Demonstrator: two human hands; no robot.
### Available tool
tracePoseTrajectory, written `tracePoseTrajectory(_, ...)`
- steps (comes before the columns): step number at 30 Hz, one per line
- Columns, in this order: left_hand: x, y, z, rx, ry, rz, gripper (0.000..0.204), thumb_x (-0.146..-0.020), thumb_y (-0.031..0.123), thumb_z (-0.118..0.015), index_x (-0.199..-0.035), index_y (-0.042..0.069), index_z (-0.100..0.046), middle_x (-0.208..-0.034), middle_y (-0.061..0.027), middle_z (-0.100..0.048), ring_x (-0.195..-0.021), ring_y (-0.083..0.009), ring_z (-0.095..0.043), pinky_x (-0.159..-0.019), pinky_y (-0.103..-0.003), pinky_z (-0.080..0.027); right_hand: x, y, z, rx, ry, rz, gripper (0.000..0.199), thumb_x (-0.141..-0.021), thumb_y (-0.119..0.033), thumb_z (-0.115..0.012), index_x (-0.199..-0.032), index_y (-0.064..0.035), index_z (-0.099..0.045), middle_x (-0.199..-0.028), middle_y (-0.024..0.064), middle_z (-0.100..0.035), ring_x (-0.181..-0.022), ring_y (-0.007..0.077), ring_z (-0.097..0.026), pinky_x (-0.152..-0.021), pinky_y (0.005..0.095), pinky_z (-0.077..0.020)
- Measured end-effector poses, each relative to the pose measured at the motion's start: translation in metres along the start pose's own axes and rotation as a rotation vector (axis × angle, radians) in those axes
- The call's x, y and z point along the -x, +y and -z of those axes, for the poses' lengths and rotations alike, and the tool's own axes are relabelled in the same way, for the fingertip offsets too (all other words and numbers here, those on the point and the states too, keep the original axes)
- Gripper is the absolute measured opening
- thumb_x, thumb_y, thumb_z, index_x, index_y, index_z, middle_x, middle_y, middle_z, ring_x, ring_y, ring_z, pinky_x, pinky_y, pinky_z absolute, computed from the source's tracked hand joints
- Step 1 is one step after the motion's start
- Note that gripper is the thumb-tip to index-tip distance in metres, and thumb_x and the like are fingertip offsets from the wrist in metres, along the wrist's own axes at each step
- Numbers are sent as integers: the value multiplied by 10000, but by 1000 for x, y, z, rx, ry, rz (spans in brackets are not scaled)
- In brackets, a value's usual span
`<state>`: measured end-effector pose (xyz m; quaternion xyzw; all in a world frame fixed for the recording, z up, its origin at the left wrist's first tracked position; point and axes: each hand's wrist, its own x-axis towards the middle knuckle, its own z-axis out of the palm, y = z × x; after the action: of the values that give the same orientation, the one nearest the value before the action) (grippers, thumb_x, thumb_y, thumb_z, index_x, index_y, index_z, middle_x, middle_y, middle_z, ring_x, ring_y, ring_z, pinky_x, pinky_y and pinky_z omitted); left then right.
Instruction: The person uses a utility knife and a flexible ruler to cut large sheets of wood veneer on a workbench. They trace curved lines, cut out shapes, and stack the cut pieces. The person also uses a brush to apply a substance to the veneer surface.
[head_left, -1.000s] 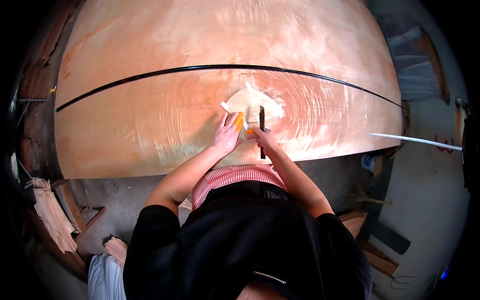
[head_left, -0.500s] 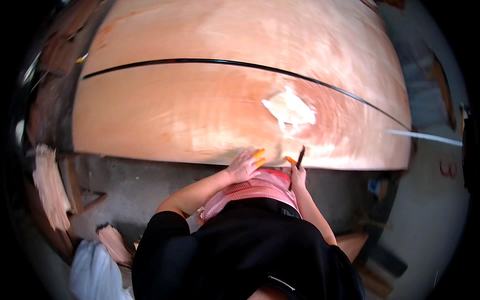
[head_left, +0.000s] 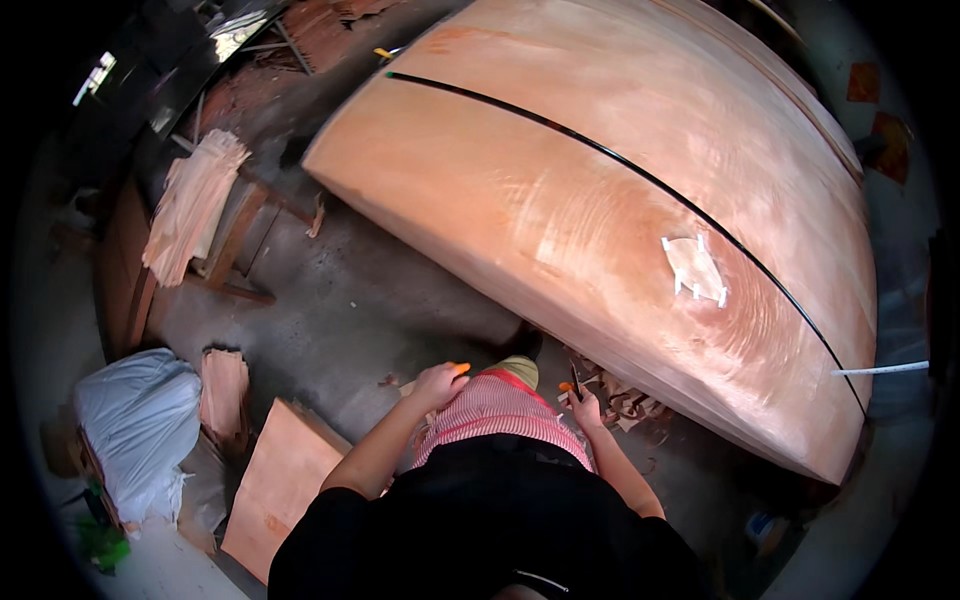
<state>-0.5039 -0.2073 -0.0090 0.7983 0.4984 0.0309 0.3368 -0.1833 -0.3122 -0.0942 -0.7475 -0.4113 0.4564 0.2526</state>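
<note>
My left hand (head_left: pixel 438 386) is over the left side of my red-and-white striped apron (head_left: pixel 490 408), with an orange cover on a fingertip. Its fingers look loosely bent and nothing shows in them. Held in my right hand (head_left: pixel 584 408) is a dark slender tool (head_left: pixel 575 378), its tip pointing away from me; its exact kind is unclear. An orange finger cover shows beside it. Ahead and to the right lies a large stack of thin wood veneer sheets (head_left: pixel 540 200). A small veneer patch (head_left: pixel 694 262) is fixed on top with white tape. Both hands are apart from the stack.
A long black strip (head_left: pixel 620 157) crosses the stack. Veneer scraps (head_left: pixel 630 400) litter the floor under its near edge. On the left are a veneer bundle (head_left: pixel 195 205) on a wooden stand, a pale plastic-covered pile (head_left: pixel 140 430) and a squarish wood pile (head_left: pixel 280 480).
My body has turned left and away from the stack, which now sits farther right and slanted. My left hand has drawn back from its edge; my right hand keeps the dark tool.
</note>
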Motion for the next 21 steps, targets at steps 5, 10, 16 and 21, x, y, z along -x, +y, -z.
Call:
tracePoseTrajectory(5,97,-91,8,-25,-50,335,322,-773,311,-492,-1027,125,-561,-968,-136,-573,-876,-292,-549,-722,-388,-442,26,-21,-50,139,-129,20,217,-819,-217,-517,-852,-12,-580,-635,74,-605,-593,144,-569,-557,290,-439)
tracePoseTrajectory(10,149,-183,21,117,84,603,326,-780,334,-470,-1001,114,-566,-916,-138,-588,-845,-298,-559,-723,-395,-438,16,-55,-76,350,-325,36,243,-818,-274,-484,-958,-99,-581,-766,105,-625,-705,253,-600,-630,348,-450)
tracePoseTrajectory(16,181,-334,20,239,149,647,267,-766,337,-496,-840,96,-586,-800,-147,-592,-753,-312,-564,-671,-399,-436,-7,-119,-154,489,-314,49,251,-798,-295,-496,-920,-95,-586,-865,145,-606,-839,291,-578,-730,369,-439)
tracePoseTrajectory(21,215,-438,79,243,86,633,262,-768,333,-491,-812,95,-593,-771,-142,-587,-744,-302,-560,-673,-396,-431,-53,-184,-250,-1,-438,-96,231,-796,-275,-527,-934,-95,-572,-821,151,-607,-765,281,-585,-668,337,-450)
